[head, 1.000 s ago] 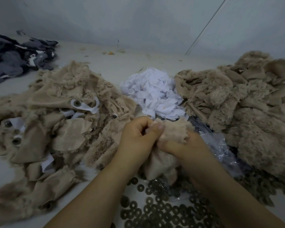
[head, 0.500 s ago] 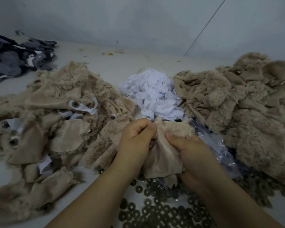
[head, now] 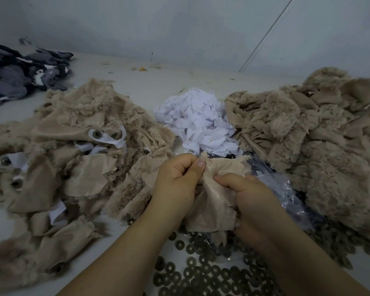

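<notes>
Both hands grasp one beige fabric piece (head: pixel 212 201) above the table (head: pixel 179 86), its smooth backing turned up. The left hand (head: pixel 177 180) pinches its upper edge between thumb and curled fingers; the right hand (head: pixel 250 201) grips its right side. It hangs over dark washers (head: pixel 192 274) and a clear plastic bag (head: pixel 284 189), between two beige plush heaps, near white scraps (head: pixel 201 120).
</notes>
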Tool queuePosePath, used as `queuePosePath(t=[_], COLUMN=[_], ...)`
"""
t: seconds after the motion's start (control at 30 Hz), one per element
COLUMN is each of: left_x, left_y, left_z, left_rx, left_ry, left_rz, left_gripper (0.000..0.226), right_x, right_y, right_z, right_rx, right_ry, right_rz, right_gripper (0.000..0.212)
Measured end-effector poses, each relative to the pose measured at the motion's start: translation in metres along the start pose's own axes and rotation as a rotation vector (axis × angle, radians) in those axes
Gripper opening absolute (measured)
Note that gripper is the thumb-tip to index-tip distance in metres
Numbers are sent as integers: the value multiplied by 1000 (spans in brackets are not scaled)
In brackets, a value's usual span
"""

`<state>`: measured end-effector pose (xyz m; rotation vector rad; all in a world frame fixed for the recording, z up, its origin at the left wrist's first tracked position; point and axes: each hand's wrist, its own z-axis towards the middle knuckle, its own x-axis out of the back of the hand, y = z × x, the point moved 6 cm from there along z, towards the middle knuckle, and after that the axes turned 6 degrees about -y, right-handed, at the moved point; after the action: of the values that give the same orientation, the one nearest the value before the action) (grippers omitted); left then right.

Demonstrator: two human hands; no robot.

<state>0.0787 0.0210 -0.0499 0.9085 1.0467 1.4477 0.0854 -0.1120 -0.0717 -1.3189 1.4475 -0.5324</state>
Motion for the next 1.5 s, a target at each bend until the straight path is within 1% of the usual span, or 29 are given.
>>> queuePosePath(t=[0.07, 0.13, 0.17, 0.2, 0.27, 0.33, 0.43, 0.5, 0.57, 0.63, 0.67, 0.73, 0.83, 0.87, 0.93, 1.0, 1.1, 1.23, 1.3, 1.4, 1.5], left_x=[-2, -7, -9, -11, -11, -6, 0, 0, 0, 1, 1, 2, -2, -3, -4, -3, -2, -5, -6, -4, -6], left_y=[5, 14, 17, 21, 24, 25, 25, 25, 20, 12, 8, 6, 8, 8, 7, 6, 3, 4, 3, 2, 2], left_z=[0, -2, -4, -5, -7, -6, -7, -7, -6, -4, -3, -2, -2, -2, -3, -4, -5, -5, -6, -6, -6], left_rx=[-67, -164, -211, -250, -287, -281, -263, -225, -156, -85, -61, -47, -62, -66, -62, -38, -3, -19, -19, -17, -16], left_ry=[-50, -132, -169, -191, -172, -101, -13, 12, 45, 57, 52, 34, -14, -27, -29, 0, 31, 4, -3, 18, 14], left_rz=[43, 99, 125, 155, 191, 167, 124, 93, 81, 74, 58, 30, 19, 19, 13, -16, -77, -59, -59, -69, -170], left_gripper=[36, 29, 27, 26, 24, 20, 39, 42, 38, 31, 31, 30, 19, 18, 18, 19, 21, 29, 29, 24, 25], right_x=[-3, -9, -11, -11, -7, -3, -4, -8, -11, -7, -4, -1, -3, -4, -4, -4, -3, -1, 0, -1, -6], right_y=[0, 0, 0, 0, -3, -9, -17, -19, -15, -11, -9, -8, -11, -11, -10, -8, -6, -6, -7, -5, -2], right_z=[-3, -8, -9, -8, -4, -3, -7, -10, -9, -6, -4, -4, -7, -6, -4, -3, -3, -3, -3, -3, -2], right_rx=[-52, -123, -144, -153, -102, 22, 188, 230, 201, 163, 146, 120, 135, 145, 160, 154, 126, 169, 192, 185, 150], right_ry=[-46, -126, -149, -150, -101, -62, -86, -111, -136, -73, -43, -30, -44, -55, -61, -43, -34, -9, 0, 5, -34], right_rz=[40, 156, 210, 240, 254, 239, 165, 138, 138, 109, 120, 133, 57, 84, 148, 135, 111, 12, -10, 44, 169], right_gripper=[27, 42, 52, 57, 52, 47, 39, 33, 29, 26, 27, 33, 47, 47, 37, 31, 35, 28, 27, 30, 42])
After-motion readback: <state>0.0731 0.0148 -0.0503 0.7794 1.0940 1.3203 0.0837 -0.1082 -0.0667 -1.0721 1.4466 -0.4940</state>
